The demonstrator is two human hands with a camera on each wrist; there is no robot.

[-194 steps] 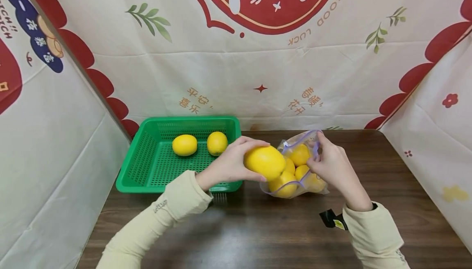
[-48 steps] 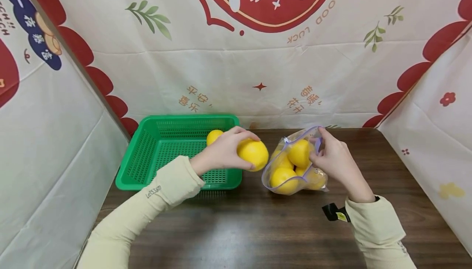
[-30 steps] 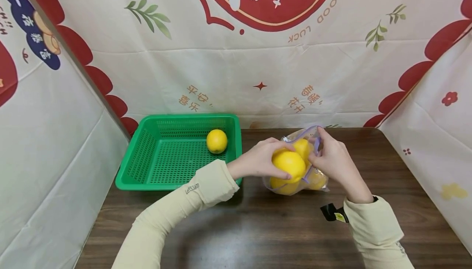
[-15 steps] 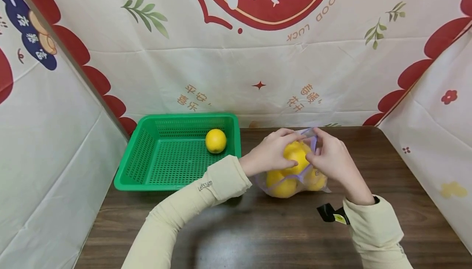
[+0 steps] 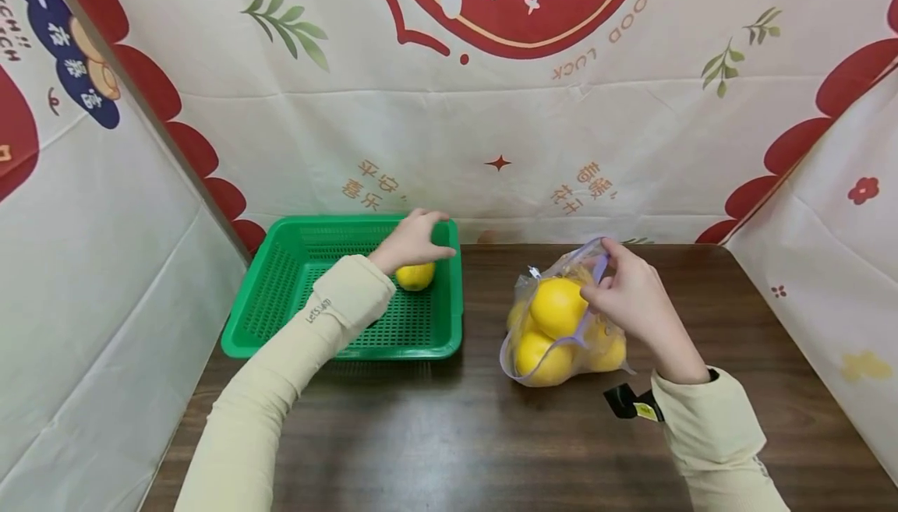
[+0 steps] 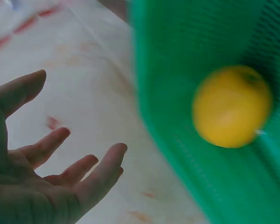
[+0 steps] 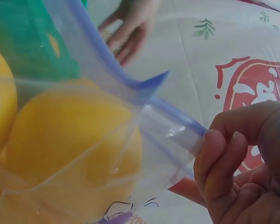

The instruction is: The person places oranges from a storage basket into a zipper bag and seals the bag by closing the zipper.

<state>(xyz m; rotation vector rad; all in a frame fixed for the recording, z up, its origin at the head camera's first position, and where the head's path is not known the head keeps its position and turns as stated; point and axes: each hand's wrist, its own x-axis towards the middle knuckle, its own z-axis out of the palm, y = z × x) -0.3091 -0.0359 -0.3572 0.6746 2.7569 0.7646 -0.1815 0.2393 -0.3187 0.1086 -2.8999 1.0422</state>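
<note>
My left hand [image 5: 412, 243] is over the right side of a green basket [image 5: 449, 344], fingers spread and holding nothing. Just below it a single lemon [image 5: 415, 278] lies in the basket, partly covered by the hand. The left wrist view has the hand [image 6: 60, 172] apart from the blurred lemon [image 6: 231, 107]. To the right, a clear zip bag [image 5: 581, 333] with a purple seal bulges with several lemons [image 5: 557, 307]. My right hand [image 5: 634, 294] pinches its upper edge, keeping the mouth open. Close up, thumb and fingers grip the bag [image 7: 170, 130] at one corner.
Everything stands on a dark wooden table [image 5: 449, 450]. A printed white cloth [image 5: 477, 130] hangs close behind the basket and bag, with cloth sides left and right. A black strap piece [image 5: 631, 403] sticks out at the right wrist.
My left hand carried a lemon from the basket into the bag, let it go, then moved back left over the basket. The right hand kept its hold on the bag's edge.
</note>
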